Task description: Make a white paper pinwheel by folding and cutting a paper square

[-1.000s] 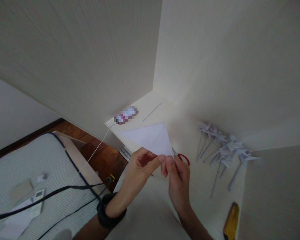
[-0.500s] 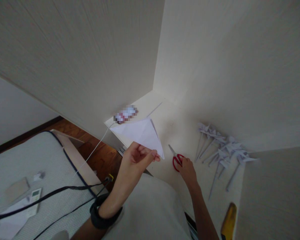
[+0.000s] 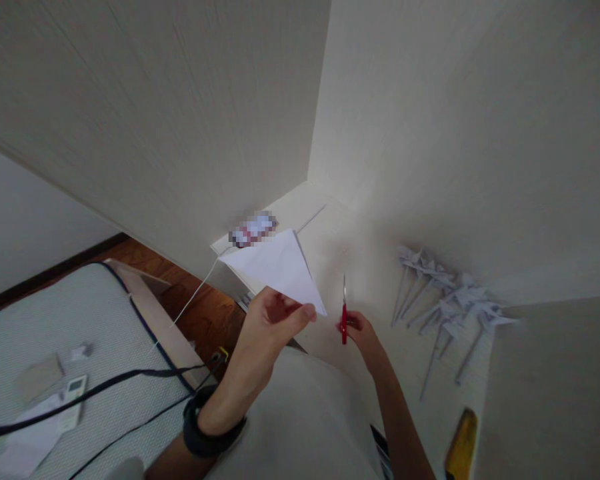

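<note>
My left hand (image 3: 269, 328) pinches the lower corner of a white paper folded into a triangle (image 3: 276, 268), held up above the near edge of a cream desk (image 3: 375, 280). My right hand (image 3: 360, 331) grips the red handles of a pair of scissors (image 3: 344, 313), lifted off the desk with the blades pointing up and away. The scissors are just right of the paper's lower tip, a small gap between them. A dark band circles my left wrist.
Several white paper pinwheels on sticks (image 3: 445, 303) lie at the desk's right. A yellow-handled tool (image 3: 461, 445) lies near the front right edge. A thin stick (image 3: 310, 220) and a blurred item lie further back. At the left, a mattress (image 3: 40, 347) with a remote, papers and black cables.
My right hand let go of the paper, reached to the scissors on the desk, and has now lifted them upright. My left hand kept the paper and shifted it slightly left.
</note>
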The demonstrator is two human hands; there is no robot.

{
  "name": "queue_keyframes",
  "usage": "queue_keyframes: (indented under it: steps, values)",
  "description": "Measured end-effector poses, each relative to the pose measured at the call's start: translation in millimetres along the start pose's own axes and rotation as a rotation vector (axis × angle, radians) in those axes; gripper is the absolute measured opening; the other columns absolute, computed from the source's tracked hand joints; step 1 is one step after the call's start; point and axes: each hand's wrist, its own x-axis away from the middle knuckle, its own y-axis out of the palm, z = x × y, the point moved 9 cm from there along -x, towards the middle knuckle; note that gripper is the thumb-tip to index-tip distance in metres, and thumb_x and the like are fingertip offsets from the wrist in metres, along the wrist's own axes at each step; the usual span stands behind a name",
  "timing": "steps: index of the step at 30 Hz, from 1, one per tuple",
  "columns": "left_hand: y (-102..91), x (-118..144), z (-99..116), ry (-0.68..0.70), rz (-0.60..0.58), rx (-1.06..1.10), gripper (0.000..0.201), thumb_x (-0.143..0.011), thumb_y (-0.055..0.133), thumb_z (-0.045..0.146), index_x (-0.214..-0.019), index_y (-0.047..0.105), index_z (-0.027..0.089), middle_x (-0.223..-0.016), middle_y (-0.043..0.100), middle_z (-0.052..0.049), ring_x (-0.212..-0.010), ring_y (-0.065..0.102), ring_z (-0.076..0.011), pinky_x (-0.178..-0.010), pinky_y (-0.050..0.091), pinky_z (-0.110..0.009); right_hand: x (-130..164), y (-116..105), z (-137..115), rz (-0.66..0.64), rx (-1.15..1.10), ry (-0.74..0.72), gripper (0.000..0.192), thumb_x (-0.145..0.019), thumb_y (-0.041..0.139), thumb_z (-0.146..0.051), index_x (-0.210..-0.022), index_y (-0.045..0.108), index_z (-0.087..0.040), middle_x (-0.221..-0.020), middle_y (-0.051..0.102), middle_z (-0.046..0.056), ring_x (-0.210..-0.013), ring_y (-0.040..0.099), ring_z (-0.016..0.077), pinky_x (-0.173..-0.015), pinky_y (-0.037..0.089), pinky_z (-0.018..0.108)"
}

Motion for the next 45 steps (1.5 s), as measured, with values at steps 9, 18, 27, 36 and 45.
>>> queue_keyframes:
  steps: [9,18,27,36,45]
  values:
    - [-1.0,2.2,4.1,-0.005,0.033,-0.009,0.019,-0.059,0.079,0.018,-0.066,0.062,0.015,-0.058,0.069,0.002,-0.056,0.064,-0.011,-0.057,0.049,-0.02,66.6,25.6,-117.5,-0.182,-0.488,-0.336,0.055,-0.077,0.054,-0.077,-0.073,0.046,-0.023,-0.06,0.044,-0.004,-0.048,0.038,0.0116,-0.047,0.033,0.026]
    - [-2.1,3.4,3.6,-0.015,0.035,-0.098,0.02,-0.059,0.081,0.022,-0.069,0.064,0.015,-0.061,0.067,0.002,-0.057,0.061,-0.0123,-0.055,0.047,-0.022,100.1,25.9,-177.2,-0.294,-0.391,-0.519,0.056,-0.077,0.053,-0.078,-0.078,0.055,-0.022,-0.073,0.047,0.0,-0.064,0.042,0.0169,-0.06,0.036,0.031]
    - [21.1,8.8,2.8,0.009,-0.177,-0.151,0.012,-0.063,0.075,0.019,-0.073,0.069,0.016,-0.072,0.074,-0.003,-0.07,0.068,-0.0183,-0.073,0.054,-0.03,103.3,20.7,-191.5,-0.129,-0.501,-0.454,0.014,-0.079,0.073,-0.028,-0.084,0.061,-0.023,-0.072,0.059,-0.003,-0.062,0.052,0.0125,-0.055,0.042,0.023]
    - [-10.1,1.7,4.5,0.134,0.122,0.086,0.02,-0.067,0.082,0.027,-0.083,0.074,0.019,-0.083,0.078,-0.001,-0.074,0.07,-0.0162,-0.068,0.055,-0.024,107.6,24.6,-194.5,-0.143,-0.415,-0.395,0.013,-0.077,0.067,-0.018,-0.073,0.055,-0.021,-0.066,0.053,-0.005,-0.056,0.047,0.0092,-0.051,0.038,0.02]
    - [-14.1,2.1,13.1,0.18,0.205,0.182,0.018,-0.064,0.085,0.026,-0.076,0.073,0.018,-0.074,0.074,0.002,-0.066,0.066,-0.0114,-0.061,0.053,-0.018,117.0,32.1,-194.0,-0.219,-0.385,-0.377,0.012,-0.08,0.064,-0.02,-0.075,0.053,-0.021,-0.065,0.05,-0.005,-0.053,0.04,0.0091,-0.049,0.032,0.021]
